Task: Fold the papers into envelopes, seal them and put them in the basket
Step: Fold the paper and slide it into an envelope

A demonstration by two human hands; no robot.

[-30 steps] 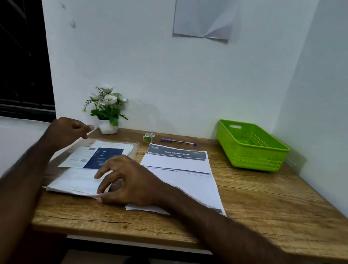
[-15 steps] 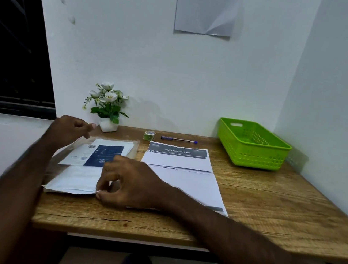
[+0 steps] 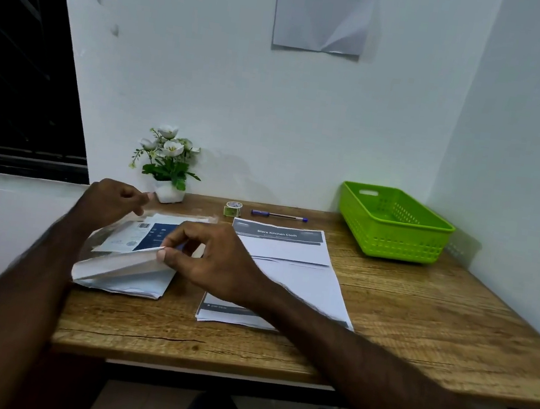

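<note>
Right hand point(image 3: 219, 263) fingers point(image 3: 166, 254) pinch the paper point(image 3: 122, 270) edge, lifted at surface point(image 3: 417, 326) 9 o'clock; left hand point(image 3: 113, 199) fingers curled, contents unclear; basket point(image 3: 393, 220) at 2 o'clock.

The right hand point(image 3: 216, 262), earlier flat against the near edge of the white paper sheet point(image 3: 122, 270) on the wooden table, is now raised. Its pinched fingertips point(image 3: 162, 253) have lifted that near-right corner clear of the tabletop, turning the flap up and back toward the printed blue-and-white leaflet point(image 3: 144, 234).
</note>
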